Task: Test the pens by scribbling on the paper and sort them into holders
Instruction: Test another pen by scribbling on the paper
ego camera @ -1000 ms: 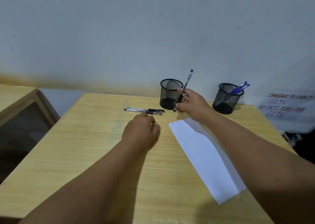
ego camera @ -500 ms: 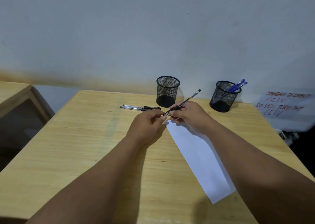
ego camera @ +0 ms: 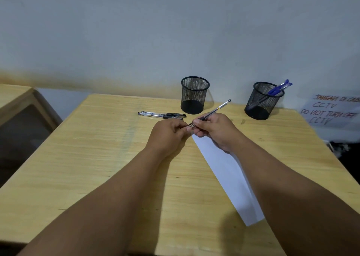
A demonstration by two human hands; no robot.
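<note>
My right hand (ego camera: 216,131) grips a black pen (ego camera: 216,109) by its lower barrel, the far end slanting up to the right. My left hand (ego camera: 167,135) pinches the pen's cap end, just above the top corner of the white paper strip (ego camera: 229,176). Two more black pens (ego camera: 161,115) lie side by side on the table behind my left hand. A black mesh holder (ego camera: 194,95) stands with nothing showing above its rim. The right mesh holder (ego camera: 263,100) holds blue pens (ego camera: 278,88).
The wooden table (ego camera: 97,158) runs up to a grey wall. A handwritten CCTV notice (ego camera: 331,111) leans at the far right. Another wooden piece of furniture (ego camera: 17,104) stands off the left edge. Dark clutter lies beyond the table's right side.
My right hand lowered the pen from upright near the left holder down to the paper's top corner. My left hand moved right and took hold of the pen's cap end.
</note>
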